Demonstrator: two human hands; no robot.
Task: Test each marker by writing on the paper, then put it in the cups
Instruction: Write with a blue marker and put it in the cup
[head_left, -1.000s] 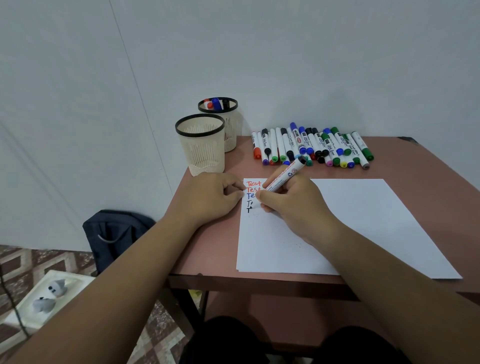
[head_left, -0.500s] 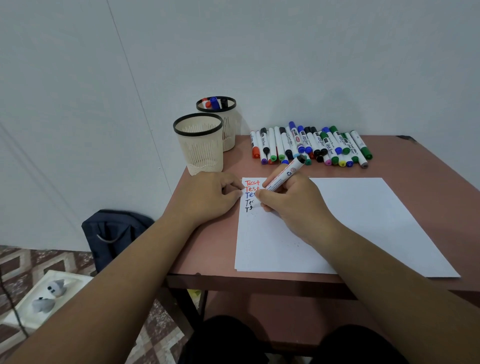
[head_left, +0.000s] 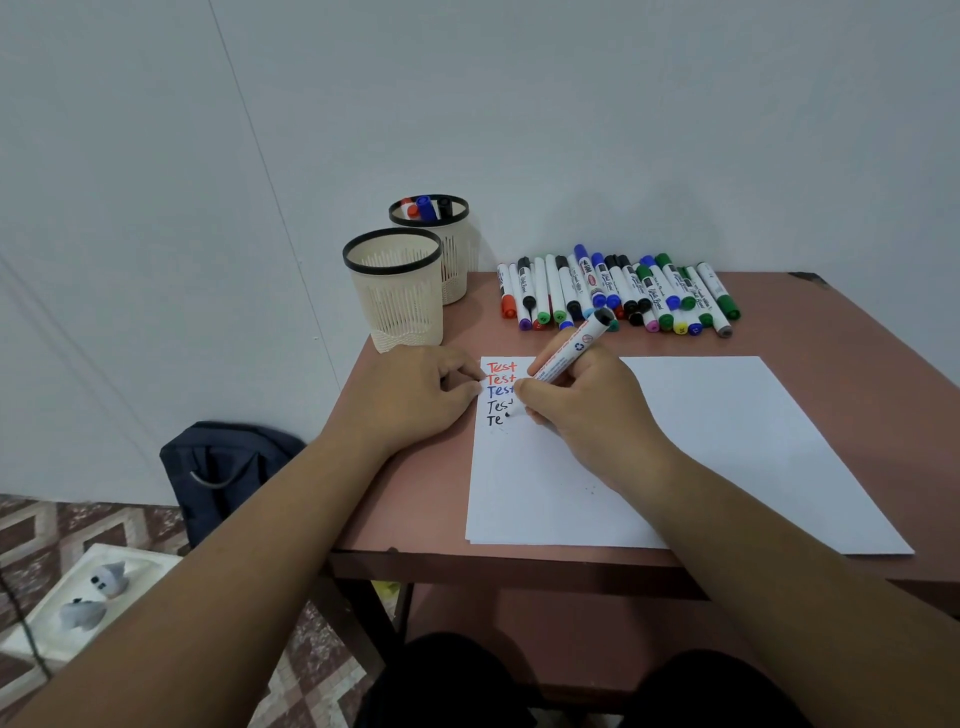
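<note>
My right hand has fingers and thumb clamped round the black marker, tip down on the paper at its far-left corner, cap end tilted up and away toward the marker pile. Fifth line in progress: "Te" done in black, under two red, one blue and one black "Test". My left hand rests at the paper's left edge, fingers curled, fingertips pressing the corner to pin the sheet; can't tell whether it pinches anything, the cap isn't visible.

Step, as I judge it: mid-test of a black marker, word half written. Next calls for finishing the letters, lifting the tip, capping (the cap is likely in my left hand, not sure), then reaching past the paper's far-left corner to a cup.

Near cup stands just beyond that corner, looks empty from here. Far cup sits behind it, touching or nearly so, and holds red, blue and black markers. Untested marker pile lies beyond the paper's far edge, side by side, some overlapping. All on the table. Most of the task remains.
</note>
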